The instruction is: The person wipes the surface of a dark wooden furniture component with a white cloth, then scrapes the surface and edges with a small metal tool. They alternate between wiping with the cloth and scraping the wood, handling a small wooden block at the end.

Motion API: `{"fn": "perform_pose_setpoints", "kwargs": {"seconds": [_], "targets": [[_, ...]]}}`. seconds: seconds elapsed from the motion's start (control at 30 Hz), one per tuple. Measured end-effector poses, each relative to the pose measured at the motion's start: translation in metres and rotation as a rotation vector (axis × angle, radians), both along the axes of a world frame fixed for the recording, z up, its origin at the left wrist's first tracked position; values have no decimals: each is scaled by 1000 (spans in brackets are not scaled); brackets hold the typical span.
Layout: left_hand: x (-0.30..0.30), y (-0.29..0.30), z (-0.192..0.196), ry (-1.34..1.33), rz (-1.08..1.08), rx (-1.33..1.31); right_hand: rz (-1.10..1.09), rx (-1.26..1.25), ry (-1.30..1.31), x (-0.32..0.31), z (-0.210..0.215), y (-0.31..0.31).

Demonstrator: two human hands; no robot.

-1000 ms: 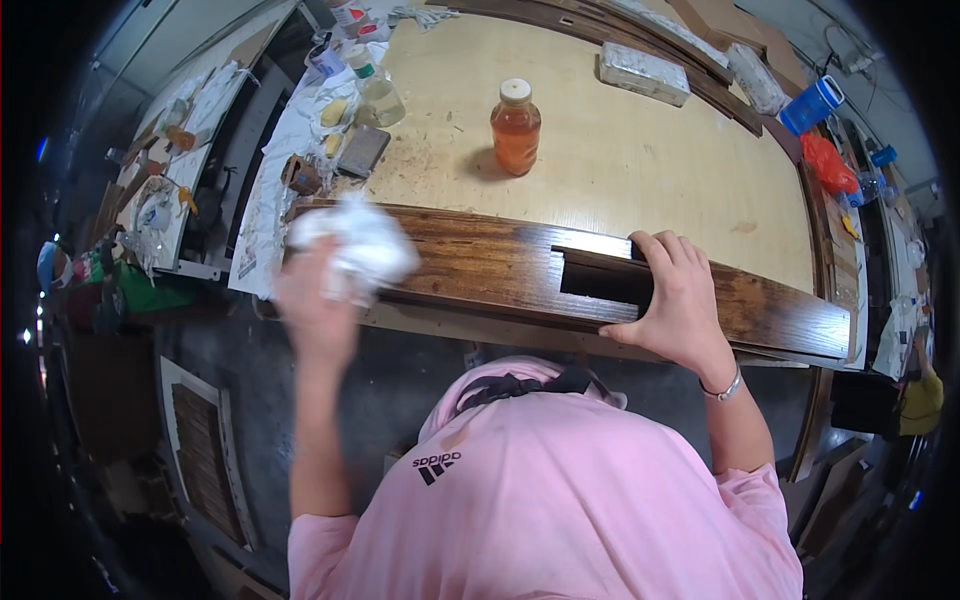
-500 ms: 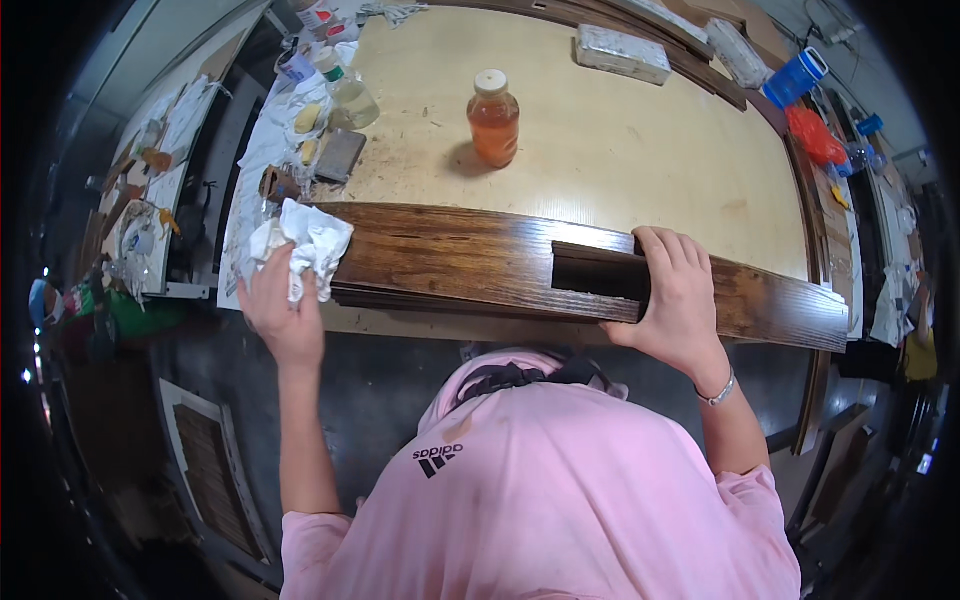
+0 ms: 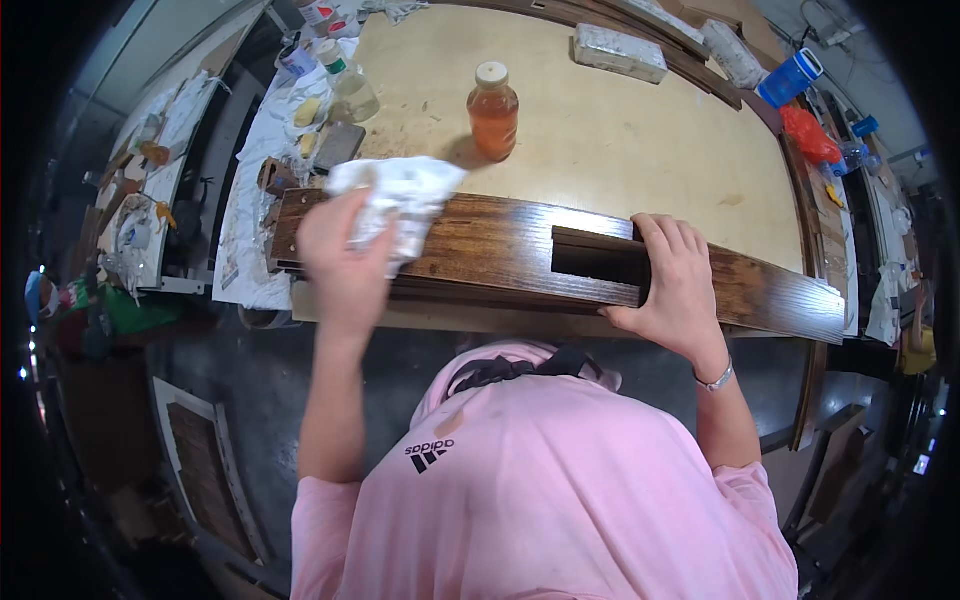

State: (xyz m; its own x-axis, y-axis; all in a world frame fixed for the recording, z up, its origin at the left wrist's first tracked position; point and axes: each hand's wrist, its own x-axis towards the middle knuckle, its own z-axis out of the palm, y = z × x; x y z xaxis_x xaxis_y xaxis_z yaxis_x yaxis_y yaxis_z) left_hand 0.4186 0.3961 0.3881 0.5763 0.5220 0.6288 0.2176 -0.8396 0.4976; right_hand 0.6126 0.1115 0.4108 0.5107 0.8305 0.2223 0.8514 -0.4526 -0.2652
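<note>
A long dark-brown wooden board [image 3: 490, 240] with a glossy grain lies across the near side of the table. It has a rectangular cut-out right of its middle. My left hand [image 3: 345, 250], smeared by motion, is closed on a crumpled white rag [image 3: 405, 200] over the board's left part. My right hand [image 3: 677, 285] grips the board at the right end of the cut-out, fingers over the far edge and thumb at the near edge. Beyond the board stands a bottle of amber liquid [image 3: 493, 120] with a white cap.
The pale tabletop [image 3: 620, 150] stretches behind the board. A grey block [image 3: 339, 147], a bottle of clear liquid [image 3: 352, 90] and stained papers line the left side. At the far right are a wrapped white block [image 3: 620, 53], a blue bottle [image 3: 790, 78] and a red bag [image 3: 811, 135].
My left hand has swept the white rag rightward from the board's left end, baring that end. My right hand keeps its grip at the cut-out.
</note>
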Motion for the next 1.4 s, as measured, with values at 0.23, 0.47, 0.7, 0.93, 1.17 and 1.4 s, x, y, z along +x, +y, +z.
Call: {"fn": "perform_pose_setpoints", "kwargs": {"seconds": [0.23,0.47,0.7,0.93,1.17,1.4], "targets": [[20,-8,2,84,-176,-47,-42,34,-13,4,-1,-14],[8,-7,-1,186,-173,-66,5,-1,57,4,-5,-8],[58,-85,14,42,-540,-419,152,581,251,-37,1,28],[37,-55,51,77,-695,-255,-13,656,96,-27,17,-13],[-116,140,-1,-256,272,-345,-570,389,-37,53,-21,-139],[-156,153,-184,223,400,-231,-641,235,-393,50,-28,-110]]}}
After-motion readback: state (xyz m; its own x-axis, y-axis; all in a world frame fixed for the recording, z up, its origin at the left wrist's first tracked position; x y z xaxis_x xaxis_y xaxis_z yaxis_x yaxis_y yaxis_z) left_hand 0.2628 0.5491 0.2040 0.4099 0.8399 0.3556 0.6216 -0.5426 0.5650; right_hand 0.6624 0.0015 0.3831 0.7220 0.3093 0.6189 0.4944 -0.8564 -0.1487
